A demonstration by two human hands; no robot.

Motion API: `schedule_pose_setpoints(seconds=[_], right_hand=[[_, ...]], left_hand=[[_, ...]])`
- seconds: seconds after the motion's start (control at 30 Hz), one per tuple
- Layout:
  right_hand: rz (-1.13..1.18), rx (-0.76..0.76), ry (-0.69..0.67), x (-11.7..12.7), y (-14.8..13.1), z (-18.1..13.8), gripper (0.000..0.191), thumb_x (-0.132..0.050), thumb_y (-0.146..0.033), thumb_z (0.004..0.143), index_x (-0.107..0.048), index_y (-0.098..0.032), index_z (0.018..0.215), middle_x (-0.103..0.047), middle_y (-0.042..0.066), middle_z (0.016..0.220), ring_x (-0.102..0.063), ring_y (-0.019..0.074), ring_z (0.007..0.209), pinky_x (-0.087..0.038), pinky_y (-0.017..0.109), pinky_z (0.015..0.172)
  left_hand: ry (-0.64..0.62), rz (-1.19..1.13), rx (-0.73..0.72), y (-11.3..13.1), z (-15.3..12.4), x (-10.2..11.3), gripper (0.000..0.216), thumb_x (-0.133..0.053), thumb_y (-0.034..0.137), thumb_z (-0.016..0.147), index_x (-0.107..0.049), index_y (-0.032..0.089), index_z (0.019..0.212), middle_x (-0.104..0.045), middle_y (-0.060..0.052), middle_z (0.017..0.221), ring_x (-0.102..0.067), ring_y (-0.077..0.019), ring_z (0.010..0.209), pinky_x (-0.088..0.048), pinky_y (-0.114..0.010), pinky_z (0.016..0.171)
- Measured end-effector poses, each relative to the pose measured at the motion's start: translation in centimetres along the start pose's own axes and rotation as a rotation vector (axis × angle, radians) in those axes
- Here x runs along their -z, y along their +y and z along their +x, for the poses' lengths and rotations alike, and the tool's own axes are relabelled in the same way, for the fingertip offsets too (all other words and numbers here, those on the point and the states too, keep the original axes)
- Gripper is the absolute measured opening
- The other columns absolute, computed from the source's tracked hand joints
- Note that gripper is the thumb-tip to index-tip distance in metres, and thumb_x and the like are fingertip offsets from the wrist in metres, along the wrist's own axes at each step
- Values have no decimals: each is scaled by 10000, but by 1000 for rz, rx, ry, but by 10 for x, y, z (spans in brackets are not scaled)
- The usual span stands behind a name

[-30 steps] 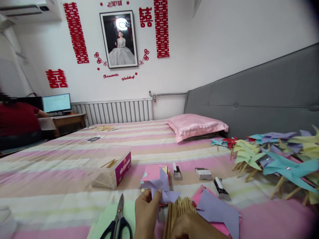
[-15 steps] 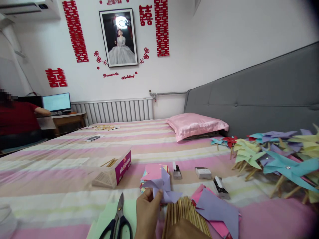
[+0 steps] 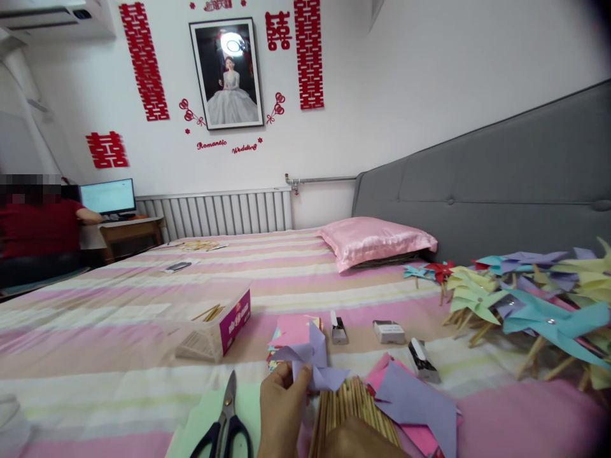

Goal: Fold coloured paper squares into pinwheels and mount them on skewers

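My left hand pinches a folded lilac paper pinwheel at its middle, low in the view above the striped bed. My right hand shows only as a knuckle or wrist at the bottom edge, over a bundle of wooden sticks; its fingers are hidden. A stack of coloured paper squares lies just behind the pinwheel. Lilac and pink cut sheets lie to the right of the sticks.
Black-handled scissors lie on a green sheet at the left. A box with sticks, small staple boxes and a pile of finished pinwheels sit on the bed. A pink pillow lies by the grey headboard. A person in red sits at a far-left desk.
My right hand has dropped lower toward the bottom edge, uncovering more of the stick bundle. The left hand keeps the lilac pinwheel almost still.
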State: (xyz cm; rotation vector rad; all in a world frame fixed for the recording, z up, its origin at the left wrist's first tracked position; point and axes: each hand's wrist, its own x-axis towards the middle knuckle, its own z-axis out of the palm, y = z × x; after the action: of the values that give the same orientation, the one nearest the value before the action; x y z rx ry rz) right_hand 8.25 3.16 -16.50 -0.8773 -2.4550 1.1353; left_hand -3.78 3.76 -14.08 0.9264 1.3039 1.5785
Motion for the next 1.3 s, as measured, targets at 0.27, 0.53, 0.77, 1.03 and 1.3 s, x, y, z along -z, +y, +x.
schedule_pose_setpoints(seconds=[0.27, 0.53, 0.77, 1.03, 1.3], right_hand=[[22, 24, -43, -1, 5, 11, 191, -500, -284, 871, -577, -184, 1014, -601, 41, 1049, -600, 168, 857, -510, 339, 732], [229, 112, 41, 32, -11, -22, 174, -522, -88, 736, -667, -163, 796, -675, 2, 787, -631, 127, 752, -457, 199, 647], [516, 24, 315, 47, -26, -28, 195, -500, -16, 630, -618, -155, 699, -606, -22, 664, -570, 114, 673, -408, 199, 627], [550, 73, 562, 52, -23, -26, 79, -560, -96, 691, -546, -164, 729, -568, -14, 686, -574, 130, 678, -444, 231, 648], [472, 90, 690, 47, -24, -24, 42, -570, -178, 738, -528, -174, 742, -560, -19, 688, -576, 128, 657, -452, 222, 613]], left_hand=[[-5, -4, 12, 1, 2, 0, 171, -678, 265, 553, -582, 126, 523, -561, 22, 431, -444, -85, 415, -325, -181, 412], [-4, 3, 18, 2, 2, 0, 175, -680, 264, 543, -572, 130, 511, -550, 23, 416, -445, -88, 403, -328, -184, 400], [-4, 9, -20, 5, -2, -3, 188, -665, 252, 569, -533, 144, 490, -508, 46, 397, -414, -78, 390, -312, -181, 401], [-53, 53, -43, 11, -10, -9, 137, -659, 231, 583, -584, 136, 518, -547, 24, 432, -438, -95, 433, -326, -191, 427], [-221, -4, -69, -2, -15, -15, 134, -659, 206, 636, -591, 123, 556, -578, 14, 519, -460, -101, 507, -366, -201, 500]])
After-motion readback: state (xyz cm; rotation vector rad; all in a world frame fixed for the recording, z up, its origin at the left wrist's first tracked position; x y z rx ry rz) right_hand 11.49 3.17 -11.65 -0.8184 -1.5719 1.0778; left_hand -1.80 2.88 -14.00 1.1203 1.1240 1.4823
